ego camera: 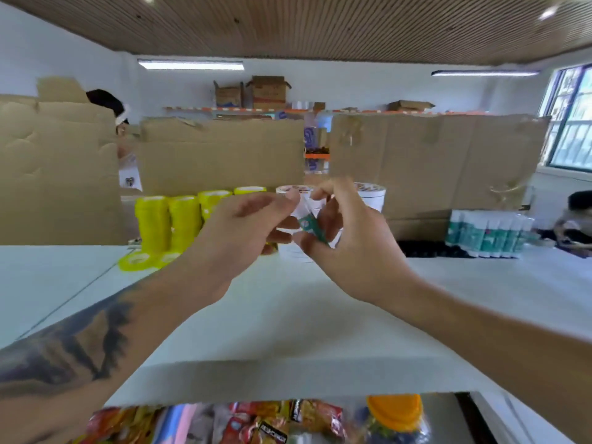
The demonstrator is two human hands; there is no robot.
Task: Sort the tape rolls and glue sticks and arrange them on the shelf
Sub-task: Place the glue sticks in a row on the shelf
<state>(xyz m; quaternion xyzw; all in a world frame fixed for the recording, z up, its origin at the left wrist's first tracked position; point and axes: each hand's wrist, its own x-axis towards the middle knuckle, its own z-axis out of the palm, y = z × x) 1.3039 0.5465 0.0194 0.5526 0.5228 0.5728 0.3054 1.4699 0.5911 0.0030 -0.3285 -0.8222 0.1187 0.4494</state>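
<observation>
Both my hands are raised over the white shelf top (288, 315) and hold one small white-and-green glue stick (308, 224) between them. My left hand (243, 232) pinches its upper white end, and my right hand (349, 238) grips its green lower part. Stacks of yellow tape rolls (166, 222) stand at the back left, with two yellow rolls (141, 261) lying flat in front of them. White tape rolls (371, 195) stand behind my hands, partly hidden. A row of white-and-green glue sticks (490, 233) stands at the back right.
Tall cardboard sheets (224, 155) wall off the back of the shelf top. Colourful snack packets (256, 421) and an orange-capped bottle (395, 411) lie on the level below the front edge. One person is behind the cardboard at left, another at far right.
</observation>
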